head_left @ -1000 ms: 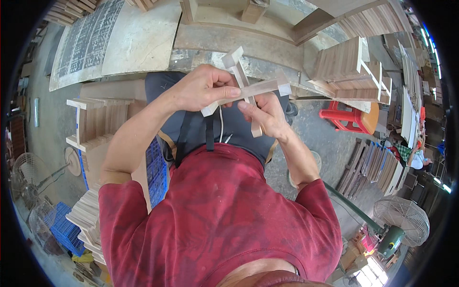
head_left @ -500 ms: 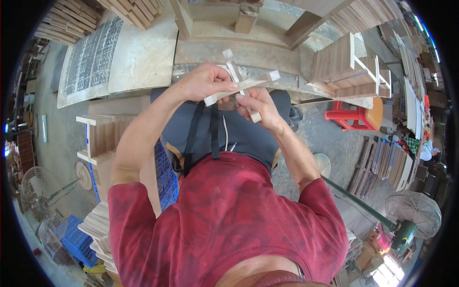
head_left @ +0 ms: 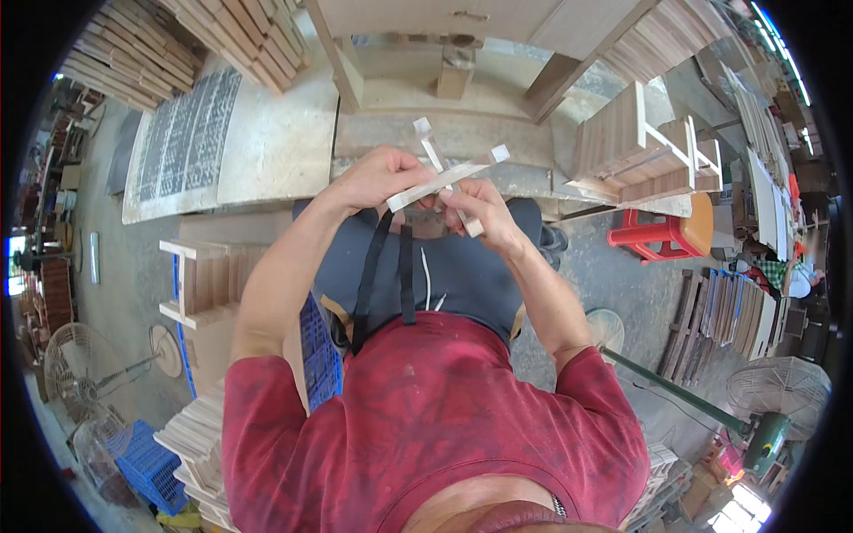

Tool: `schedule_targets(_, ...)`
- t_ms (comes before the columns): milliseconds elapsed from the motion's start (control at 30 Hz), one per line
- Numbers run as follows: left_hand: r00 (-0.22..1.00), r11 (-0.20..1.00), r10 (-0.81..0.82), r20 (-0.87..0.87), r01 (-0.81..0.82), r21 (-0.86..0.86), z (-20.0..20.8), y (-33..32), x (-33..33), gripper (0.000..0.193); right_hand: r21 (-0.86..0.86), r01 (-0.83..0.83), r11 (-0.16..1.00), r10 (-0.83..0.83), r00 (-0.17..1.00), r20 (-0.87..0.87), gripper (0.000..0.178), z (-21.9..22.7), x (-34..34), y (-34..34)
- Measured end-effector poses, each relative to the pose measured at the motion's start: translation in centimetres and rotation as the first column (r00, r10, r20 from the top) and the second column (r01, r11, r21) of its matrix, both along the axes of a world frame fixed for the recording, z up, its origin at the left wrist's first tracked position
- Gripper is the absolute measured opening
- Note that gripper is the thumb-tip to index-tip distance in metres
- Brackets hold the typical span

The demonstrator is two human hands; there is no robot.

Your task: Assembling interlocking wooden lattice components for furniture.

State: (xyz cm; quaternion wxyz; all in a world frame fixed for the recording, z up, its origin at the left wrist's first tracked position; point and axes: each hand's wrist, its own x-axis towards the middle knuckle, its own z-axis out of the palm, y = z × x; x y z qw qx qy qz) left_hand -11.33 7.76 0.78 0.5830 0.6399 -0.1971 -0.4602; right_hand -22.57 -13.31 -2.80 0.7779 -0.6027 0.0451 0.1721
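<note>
Two short pale wooden strips cross in an X above my lap. My left hand (head_left: 382, 178) is closed on the strip (head_left: 466, 170) that slants up to the right, with the thumb near its lower left end. My right hand (head_left: 487, 213) pinches the other strip (head_left: 431, 147) close to its near right end, thumb on top. That strip passes beneath the first one and points away to the upper left. The strips touch or nearly touch at the crossing; whether they are joined cannot be seen. Fingers hide part of the crossing.
A workbench (head_left: 267, 169) with a wooden frame (head_left: 400, 89) lies ahead. Stacked wood pieces (head_left: 240, 35) stand at far left, a slatted stack (head_left: 613, 142) at right. A red stool (head_left: 657, 233), a fan (head_left: 773, 400) and a blue crate (head_left: 151, 466) surround me.
Both hands and the crossed strips sit slightly lower in the picture, as does the bench, so the view has shifted. The grip on the strips looks nearly the same.
</note>
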Motion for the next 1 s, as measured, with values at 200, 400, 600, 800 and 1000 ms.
schedule_targets(200,0.775,0.947,0.319,0.546,-0.284,-0.152,-0.1,-0.4,-1.3,0.037,0.226,0.038,0.973,-0.036,0.999,-0.015,0.067,0.2,5.3,-2.1)
schedule_targets(400,0.548,0.876,0.275,0.79,-0.481,0.029,0.5,-2.7,2.7,0.038,0.112,0.257,0.96,-0.278,0.918,0.281,0.077,0.8,8.1,-3.9)
schedule_targets(600,0.487,0.893,0.247,0.838,-0.45,-0.002,0.5,-5.6,6.9,0.045,-0.619,0.678,0.397,-0.032,0.684,0.729,0.038,2.6,9.2,-5.1)
schedule_targets(800,0.319,0.894,0.269,0.909,-0.435,-0.112,0.2,-8.0,12.2,0.042,-0.751,0.648,0.127,0.047,0.753,0.657,0.053,2.7,14.7,-7.7)
schedule_targets(1000,0.451,0.866,0.293,0.843,-0.498,-0.034,0.4,-8.0,11.8,0.027,-0.861,0.501,0.086,0.095,0.856,0.507,0.048,4.0,15.8,-7.1)
